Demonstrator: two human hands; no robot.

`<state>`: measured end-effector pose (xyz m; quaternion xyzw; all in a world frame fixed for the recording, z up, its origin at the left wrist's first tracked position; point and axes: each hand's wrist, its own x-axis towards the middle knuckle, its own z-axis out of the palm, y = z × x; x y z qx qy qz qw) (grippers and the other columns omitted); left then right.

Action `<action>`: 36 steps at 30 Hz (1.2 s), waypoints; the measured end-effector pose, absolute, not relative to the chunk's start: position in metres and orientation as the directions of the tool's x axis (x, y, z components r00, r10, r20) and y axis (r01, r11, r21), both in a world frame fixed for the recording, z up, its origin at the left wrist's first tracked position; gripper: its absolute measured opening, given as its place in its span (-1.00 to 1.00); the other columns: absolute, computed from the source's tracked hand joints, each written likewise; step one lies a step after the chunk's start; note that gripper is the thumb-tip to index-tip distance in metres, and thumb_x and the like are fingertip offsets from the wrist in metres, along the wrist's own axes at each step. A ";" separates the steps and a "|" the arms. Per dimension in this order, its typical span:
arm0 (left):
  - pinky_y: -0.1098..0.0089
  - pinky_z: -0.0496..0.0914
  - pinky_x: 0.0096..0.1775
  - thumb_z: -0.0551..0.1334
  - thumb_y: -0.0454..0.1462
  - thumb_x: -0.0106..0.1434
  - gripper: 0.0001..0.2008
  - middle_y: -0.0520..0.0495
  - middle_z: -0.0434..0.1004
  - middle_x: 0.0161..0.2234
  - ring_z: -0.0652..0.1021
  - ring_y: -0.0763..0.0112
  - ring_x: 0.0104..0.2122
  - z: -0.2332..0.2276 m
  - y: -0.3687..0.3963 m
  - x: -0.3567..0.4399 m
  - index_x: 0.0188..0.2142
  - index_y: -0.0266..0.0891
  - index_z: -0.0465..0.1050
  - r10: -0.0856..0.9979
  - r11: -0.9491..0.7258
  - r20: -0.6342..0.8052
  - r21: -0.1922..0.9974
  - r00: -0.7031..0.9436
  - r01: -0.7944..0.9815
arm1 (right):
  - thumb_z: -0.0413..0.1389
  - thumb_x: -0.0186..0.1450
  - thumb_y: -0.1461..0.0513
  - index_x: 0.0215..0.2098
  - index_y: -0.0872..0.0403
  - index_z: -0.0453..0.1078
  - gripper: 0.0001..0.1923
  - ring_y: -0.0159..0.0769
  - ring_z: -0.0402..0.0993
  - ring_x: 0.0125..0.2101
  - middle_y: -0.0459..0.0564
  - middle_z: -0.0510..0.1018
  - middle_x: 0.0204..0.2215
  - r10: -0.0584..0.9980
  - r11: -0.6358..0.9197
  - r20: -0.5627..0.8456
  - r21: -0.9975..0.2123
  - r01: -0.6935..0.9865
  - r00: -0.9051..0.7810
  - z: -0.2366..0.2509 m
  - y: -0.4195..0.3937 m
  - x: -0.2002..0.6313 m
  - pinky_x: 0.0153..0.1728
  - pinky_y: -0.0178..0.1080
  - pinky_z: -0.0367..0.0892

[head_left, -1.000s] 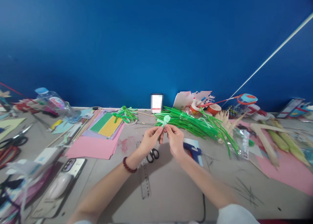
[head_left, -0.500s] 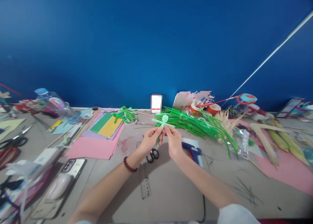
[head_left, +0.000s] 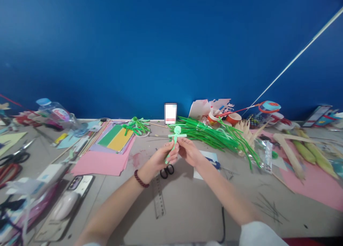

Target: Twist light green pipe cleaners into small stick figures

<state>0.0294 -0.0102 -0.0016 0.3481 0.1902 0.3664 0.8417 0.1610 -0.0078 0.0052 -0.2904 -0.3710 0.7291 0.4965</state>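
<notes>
A small light-green pipe-cleaner figure [head_left: 176, 135] with a round head and outstretched arms stands upright between my two hands above the grey table [head_left: 187, 206]. My left hand [head_left: 160, 159], with a dark red bead bracelet at the wrist, pinches its lower stem. The fingers of my right hand [head_left: 189, 151] grip the figure just under its arms. Behind my hands lies a pile of long green pipe cleaners [head_left: 217, 136]. Black scissors [head_left: 166, 172] and a ruler [head_left: 158, 197] lie under my left hand.
Pink paper [head_left: 103, 162] with green and yellow sheets lies at left, beside a phone [head_left: 79, 183], a mouse [head_left: 64, 206] and a bottle [head_left: 57, 114]. Another green figure [head_left: 136, 125] lies at the back. Cups [head_left: 233, 118], wooden sticks and pink paper [head_left: 316, 183] fill the right. A blue wall [head_left: 171, 49] backs the table.
The figure has turned from tilted to upright, with its arms now spread and stem showing below. Both hands have shifted slightly; my right hand now covers most of the blue glue gun.
</notes>
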 end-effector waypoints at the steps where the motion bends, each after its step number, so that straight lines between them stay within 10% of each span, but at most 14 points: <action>1: 0.56 0.16 -0.67 0.19 -0.09 0.22 -0.67 0.17 0.09 -0.71 0.13 0.68 -0.78 -0.001 -0.009 0.029 -0.54 -0.28 0.27 0.756 0.455 -0.052 0.758 0.653 -0.467 | 0.28 0.04 0.04 -0.58 0.10 0.37 -0.68 -0.42 0.33 -0.60 -0.14 0.41 -0.62 0.927 -0.243 -0.049 -0.834 -0.495 -0.373 0.006 -0.007 0.163 -0.50 -0.32 0.30; 8: 0.44 0.36 -0.41 0.31 -0.08 0.09 -0.70 -0.02 0.48 -0.50 0.46 0.47 -0.52 0.010 -0.004 0.028 -0.35 -0.30 0.43 0.949 -0.089 0.136 0.981 0.285 -0.172 | 0.30 -0.01 0.08 -0.56 0.08 0.40 -0.73 -0.45 0.20 -0.59 -0.16 0.35 -0.61 0.996 0.008 0.043 -0.917 -0.400 -0.079 0.002 -0.001 0.165 -0.55 -0.33 0.18; 15: 0.49 0.27 -0.50 0.16 -0.10 0.23 -0.72 -0.03 0.45 -0.50 0.44 0.46 -0.53 0.017 -0.016 0.028 -0.42 -0.26 0.47 0.921 -0.377 0.338 0.896 0.192 0.233 | 0.25 0.02 0.09 -0.56 0.07 0.42 -0.77 -0.43 0.17 -0.56 -0.15 0.36 -0.60 0.984 0.155 0.130 -0.962 -0.226 0.122 0.004 -0.005 0.160 -0.49 -0.32 0.12; 22: 0.51 0.19 -0.55 0.10 -0.04 0.26 -0.61 0.06 0.32 -0.68 0.33 0.55 -0.65 0.019 -0.017 0.030 -0.53 -0.28 0.40 0.943 -0.242 0.214 0.967 0.253 0.086 | 0.22 0.07 0.08 -0.56 0.06 0.41 -0.77 -0.40 0.28 -0.51 -0.13 0.38 -0.55 0.972 0.207 0.183 -0.964 -0.166 0.149 0.005 -0.007 0.160 -0.42 -0.30 0.21; 30: 0.50 0.25 -0.55 0.18 -0.01 0.18 -0.63 0.13 0.21 -0.69 0.28 0.60 -0.69 0.015 -0.015 0.033 -0.48 -0.29 0.41 0.932 0.071 0.017 0.971 0.363 -0.229 | 0.27 -0.02 -0.03 -0.62 0.06 0.29 -0.62 -0.35 0.30 -0.66 -0.14 0.36 -0.71 0.988 -0.154 -0.121 -0.850 -0.504 -0.099 0.012 -0.019 0.149 -0.64 -0.29 0.22; 36: 0.50 0.22 -0.57 0.15 0.02 0.20 -0.59 0.12 0.21 -0.72 0.29 0.57 -0.69 0.015 -0.016 0.033 -0.52 -0.28 0.37 0.943 -0.067 0.086 0.995 0.322 -0.069 | 0.30 -0.06 -0.01 -0.59 0.05 0.30 -0.64 -0.39 0.29 -0.65 -0.17 0.37 -0.68 0.968 -0.231 -0.247 -0.802 -0.551 -0.046 0.009 -0.022 0.148 -0.59 -0.29 0.24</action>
